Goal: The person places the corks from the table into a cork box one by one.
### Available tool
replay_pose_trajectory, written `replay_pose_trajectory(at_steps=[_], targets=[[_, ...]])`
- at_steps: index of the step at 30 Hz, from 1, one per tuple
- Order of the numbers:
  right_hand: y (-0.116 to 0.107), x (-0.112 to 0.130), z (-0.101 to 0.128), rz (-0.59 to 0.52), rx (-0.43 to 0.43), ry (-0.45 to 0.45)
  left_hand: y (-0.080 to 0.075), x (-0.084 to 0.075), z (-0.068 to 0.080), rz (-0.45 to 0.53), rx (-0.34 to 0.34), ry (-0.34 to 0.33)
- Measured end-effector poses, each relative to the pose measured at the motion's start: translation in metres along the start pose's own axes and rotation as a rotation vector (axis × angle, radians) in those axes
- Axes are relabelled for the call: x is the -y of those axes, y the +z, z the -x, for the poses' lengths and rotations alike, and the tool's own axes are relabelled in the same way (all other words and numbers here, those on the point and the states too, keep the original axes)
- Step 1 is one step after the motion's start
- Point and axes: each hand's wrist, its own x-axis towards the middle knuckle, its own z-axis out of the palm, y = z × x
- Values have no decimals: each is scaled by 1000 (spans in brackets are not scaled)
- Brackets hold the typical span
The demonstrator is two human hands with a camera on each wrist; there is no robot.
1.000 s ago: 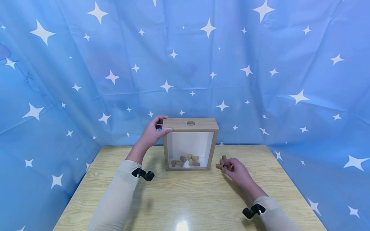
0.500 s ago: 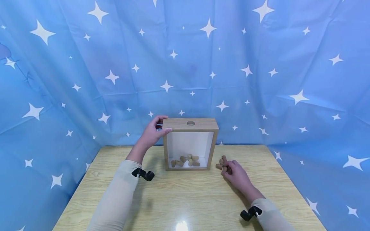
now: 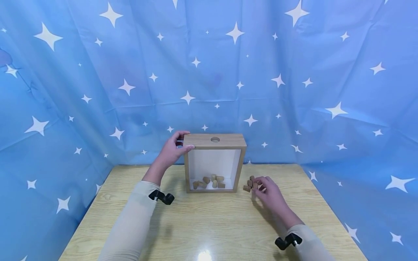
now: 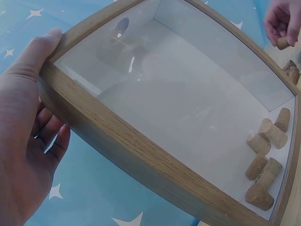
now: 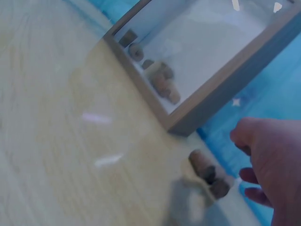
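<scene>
Plainly, left hand grips square glass-fronted wooden box; right hand pinches stubby cork

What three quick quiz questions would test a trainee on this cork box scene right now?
1. True or false: the left hand grips the wooden box at its top corner.
2. What is the right hand pinching? A) a cork B) a coin
3. The hole is in the box's ____ face.

Key: 1 true. 2 A, a cork, lifted by the loose corks on the table. 3 top.
</scene>
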Motion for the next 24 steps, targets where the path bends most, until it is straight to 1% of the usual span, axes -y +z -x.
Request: replay_pose_trajectory(at_steps=[6, 9, 19, 24], targets=[[-10, 10, -8, -64, -39, -32, 1, -1, 1, -8, -2, -7], [-17, 17, -14, -77, -62, -55, 1, -1, 1, -5, -2, -9], [-40, 40, -37, -92, -142, -135, 1, -2, 1, -1, 0, 7], [-50, 52, -45, -101, -158, -153, 1, -1, 0, 5, 0, -4]])
